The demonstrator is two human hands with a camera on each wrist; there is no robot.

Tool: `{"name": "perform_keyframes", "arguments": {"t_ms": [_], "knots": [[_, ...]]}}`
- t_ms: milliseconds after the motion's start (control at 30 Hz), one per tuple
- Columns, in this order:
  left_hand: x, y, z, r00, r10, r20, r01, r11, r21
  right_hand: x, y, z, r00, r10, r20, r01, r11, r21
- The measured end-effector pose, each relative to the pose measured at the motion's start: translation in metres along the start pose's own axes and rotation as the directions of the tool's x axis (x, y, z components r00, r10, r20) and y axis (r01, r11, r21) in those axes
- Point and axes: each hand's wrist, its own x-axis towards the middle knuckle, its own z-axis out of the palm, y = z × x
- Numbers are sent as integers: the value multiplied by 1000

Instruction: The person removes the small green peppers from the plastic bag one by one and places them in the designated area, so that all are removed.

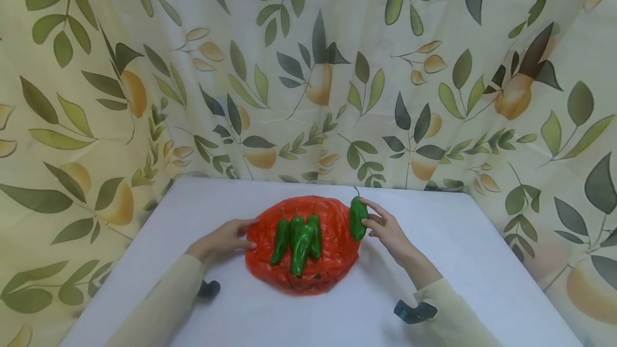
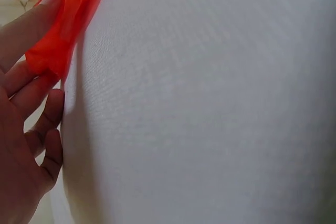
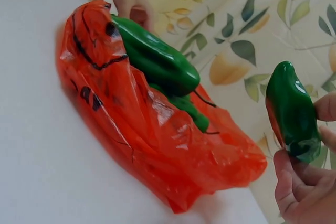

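Peppers (image 1: 302,248), four of them, lie bunched on a red bag (image 1: 337,253) that rests on the white desk (image 1: 270,320); how deep they sit in its folds is hard to tell. The nearest one slants across its neighbours, so a tug on the film could send it sliding toward the near rim. At the bag's edge, the left grip (image 1: 228,237) is almost closed, with film caught between thumb and fingers. That film looks thin and slick; a hard pull might tear it or make it slip free. At the opposite rim, the right grip (image 1: 385,229) is narrowed to a pinch on a fifth pepper (image 1: 358,218). Its skin is glossy and the contact small, so easing the pressure could let it roll or drop, perhaps knocking the pile aside.

From the head, the held pepper overlaps the rim; the right wrist view shows a plain gap between the two, and brings out the black marks (image 3: 94,100) on the bag's side. Only the left wrist view shows fingers tucked behind the film, though it catches just a sliver of green. Farthest back hangs a leafy curtain (image 1: 308,122).
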Motion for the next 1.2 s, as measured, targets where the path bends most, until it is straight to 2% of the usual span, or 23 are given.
{"name": "perform_keyframes", "arguments": {"t_ms": [267,467,700,933,1000,1200], "knots": [[0,-3,1,1000,-9,3,9,999,-47,-2,2,-13,999,26,-26,-26,999,-19],[0,-3,0,1000,-5,-5,5,1000,-10,-3,3,-22,999,25,-42,-26,1000,-10],[1,0,-2,999,33,-6,-32,997,67,-6,1,-34,1000,20,-21,-19,999,34],[-2,-1,0,1000,6,-6,-6,1000,10,-8,1,-38,1000,21,9,-21,998,57],[-2,-1,0,1000,-7,-5,7,1000,-12,-9,1,-40,1000,18,25,-19,999,42],[1,0,0,1000,3,-5,-3,1000,0,-9,4,-46,999,-4,50,5,1000,-25]]}}
